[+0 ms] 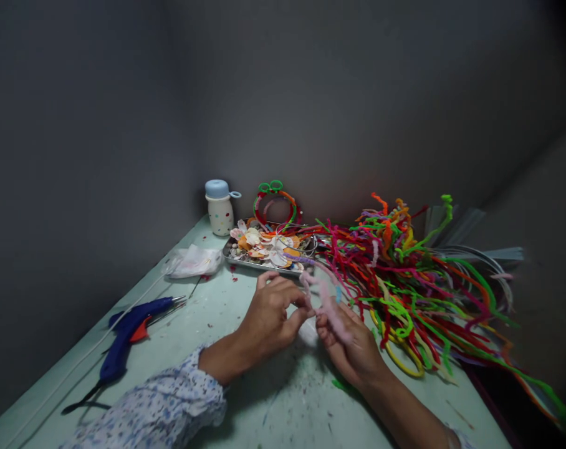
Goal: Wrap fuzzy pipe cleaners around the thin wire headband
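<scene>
My left hand [270, 317] and my right hand [351, 347] meet over the pale green table [245, 399], both pinched on a pale pink pipe cleaner [327, 302]. The fuzzy stem runs up from my right palm and bends toward my left fingertips. A small white object [308, 332] lies on the table just under the two hands. A large tangled heap of coloured pipe cleaners [414, 280] spreads to the right of my right hand.
A metal tray of seashells [264, 248] stands behind the hands, with a pipe-cleaner ring [276, 202] and a white jar with a blue lid [220, 207] at the back wall. A blue glue gun [128, 330] and a white plastic bag [194, 260] lie to the left.
</scene>
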A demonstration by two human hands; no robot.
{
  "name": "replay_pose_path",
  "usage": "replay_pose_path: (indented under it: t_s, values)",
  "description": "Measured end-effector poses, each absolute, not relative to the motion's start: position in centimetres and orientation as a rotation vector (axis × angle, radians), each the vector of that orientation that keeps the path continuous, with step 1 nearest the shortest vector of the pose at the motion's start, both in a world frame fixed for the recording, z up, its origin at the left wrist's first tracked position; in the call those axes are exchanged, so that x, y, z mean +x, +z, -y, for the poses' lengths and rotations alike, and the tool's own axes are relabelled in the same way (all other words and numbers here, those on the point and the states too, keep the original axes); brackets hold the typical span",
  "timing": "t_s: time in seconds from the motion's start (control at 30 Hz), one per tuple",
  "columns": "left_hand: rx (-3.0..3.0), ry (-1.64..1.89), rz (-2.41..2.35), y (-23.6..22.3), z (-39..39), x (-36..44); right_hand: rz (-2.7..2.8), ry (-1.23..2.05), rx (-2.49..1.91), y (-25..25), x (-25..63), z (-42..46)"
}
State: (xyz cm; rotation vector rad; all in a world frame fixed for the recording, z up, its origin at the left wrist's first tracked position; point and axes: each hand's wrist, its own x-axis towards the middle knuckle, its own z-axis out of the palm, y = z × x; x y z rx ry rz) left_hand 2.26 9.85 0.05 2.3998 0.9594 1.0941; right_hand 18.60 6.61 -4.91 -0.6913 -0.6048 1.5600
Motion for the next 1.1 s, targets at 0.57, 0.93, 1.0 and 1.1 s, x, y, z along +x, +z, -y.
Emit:
replay_pose_path:
  t_s: [0.57, 0.93, 1.0, 1.1]
  values:
    - [2.331, 0.903, -1.055, 0.3, -10.0, 2.3, 0.61, 1.57, -0.708, -5.2, 18.8, -6.6]
    - [2.45, 1.3, -1.05, -0.9, -9.8, 2.4, 0.403, 1.551, -0.666, -4.7, 18.6, -7.1]
    - [2.567, 1.338, -0.989, -1.1, -9.7, 2.3, 0.341, 1.564, -0.681, -4.5, 18.6, -7.1]
    - [2.711, 1.358, -0.913, -1.2, -9.6, 2.2, 0.277, 1.584, -0.683, -4.3, 18.6, -7.2]
